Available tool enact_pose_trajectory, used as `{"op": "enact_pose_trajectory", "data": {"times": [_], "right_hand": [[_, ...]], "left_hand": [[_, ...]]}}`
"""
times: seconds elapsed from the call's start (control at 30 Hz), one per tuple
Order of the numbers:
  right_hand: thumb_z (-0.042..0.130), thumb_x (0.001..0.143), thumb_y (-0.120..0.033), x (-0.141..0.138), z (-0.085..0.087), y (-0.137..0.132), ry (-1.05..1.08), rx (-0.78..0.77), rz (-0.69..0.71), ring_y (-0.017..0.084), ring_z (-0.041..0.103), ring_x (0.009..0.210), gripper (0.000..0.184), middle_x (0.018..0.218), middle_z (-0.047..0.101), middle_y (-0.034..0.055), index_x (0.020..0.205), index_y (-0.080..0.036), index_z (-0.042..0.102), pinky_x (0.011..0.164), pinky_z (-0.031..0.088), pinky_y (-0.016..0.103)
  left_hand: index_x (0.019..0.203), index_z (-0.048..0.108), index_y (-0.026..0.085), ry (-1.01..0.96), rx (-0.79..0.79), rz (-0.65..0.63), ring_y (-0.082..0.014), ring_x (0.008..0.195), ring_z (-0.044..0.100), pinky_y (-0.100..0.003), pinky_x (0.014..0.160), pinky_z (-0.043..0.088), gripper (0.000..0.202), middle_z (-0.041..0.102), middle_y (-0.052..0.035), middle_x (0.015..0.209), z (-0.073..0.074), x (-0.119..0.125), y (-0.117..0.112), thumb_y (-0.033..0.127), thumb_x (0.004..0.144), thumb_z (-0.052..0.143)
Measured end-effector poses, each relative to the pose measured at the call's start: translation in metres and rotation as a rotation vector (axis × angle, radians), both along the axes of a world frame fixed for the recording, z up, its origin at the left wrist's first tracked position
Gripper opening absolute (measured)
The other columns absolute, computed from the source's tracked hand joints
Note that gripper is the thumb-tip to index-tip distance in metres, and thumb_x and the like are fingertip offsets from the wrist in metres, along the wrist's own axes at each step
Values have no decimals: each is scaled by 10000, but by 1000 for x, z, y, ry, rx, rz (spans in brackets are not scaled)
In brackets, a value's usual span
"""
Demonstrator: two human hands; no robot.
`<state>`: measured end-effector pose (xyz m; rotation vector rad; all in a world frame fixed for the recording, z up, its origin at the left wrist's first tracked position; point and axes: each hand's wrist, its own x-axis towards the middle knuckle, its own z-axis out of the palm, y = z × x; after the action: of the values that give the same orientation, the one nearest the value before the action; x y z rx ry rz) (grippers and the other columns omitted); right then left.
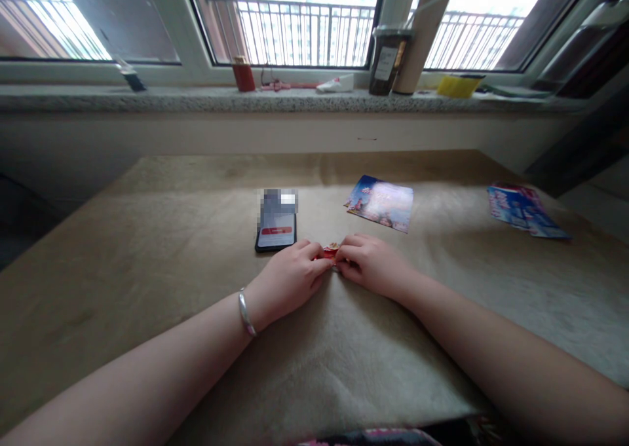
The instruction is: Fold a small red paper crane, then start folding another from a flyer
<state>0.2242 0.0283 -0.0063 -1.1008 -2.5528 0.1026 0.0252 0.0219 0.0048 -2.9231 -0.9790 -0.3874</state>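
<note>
Both hands meet at the middle of the table over a small red piece with gold and white parts [331, 252], mostly covered by fingers; its kind I cannot make out. My left hand [289, 276], with a silver bangle on the wrist, pinches its left side. From the right, my right hand [371, 262] has its fingers closed on the other side. Just beyond my left hand lies a phone [276, 226] with its screen lit, the upper part blurred out. A blue and pink printed sheet [383, 204] rests flat beyond my right hand.
Several blue printed sheets [525, 211] lie in a pile at the right of the brown-covered table [147, 236]. Along the stone windowsill [196, 100] stand a red container [243, 74], a dark jar [388, 63], a cardboard tube [417, 46] and a yellow item [459, 86].
</note>
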Motion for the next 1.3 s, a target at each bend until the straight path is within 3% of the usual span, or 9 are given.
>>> {"op": "enact_pose_trajectory", "data": {"times": [0.33,0.53,0.8,1.0,1.3], "right_hand": [[539,839,-248,1,-2,2,7,-77,-103,164,539,762,143,783,604,46,738,-166,599,692,392,266],[501,873,-265,0,-1,3,-48,-100,-149,183,538,819,164,831,619,58,804,-163,609,731,389,281],[522,864,-252,-3,0,3,-51,-141,-205,189,514,824,141,828,635,53,803,-170,620,766,377,293],[525,868,-265,-3,1,4,-75,-139,-223,198,518,839,156,833,640,57,806,-164,626,769,377,294],[538,862,-297,-1,0,5,-94,-127,-271,195,525,814,164,813,643,47,789,-175,619,743,373,290]], "left_hand": [[1070,616,167,5,-15,-11,-202,910,533,-360,819,495,236,599,-79,994,-1,0,-2,194,890,465],[1091,604,172,3,-22,-1,-190,880,547,-346,815,498,240,609,-65,936,1,0,-2,206,905,456],[1178,549,143,59,-1,14,-208,894,564,-354,793,516,303,629,-76,1014,5,1,-9,174,885,476],[1160,568,154,99,59,-31,-182,800,566,-319,718,514,286,646,-69,971,5,0,-8,150,891,470],[1156,562,120,100,65,-37,-188,824,557,-337,759,515,281,629,-89,990,3,2,-7,168,897,463]]}}
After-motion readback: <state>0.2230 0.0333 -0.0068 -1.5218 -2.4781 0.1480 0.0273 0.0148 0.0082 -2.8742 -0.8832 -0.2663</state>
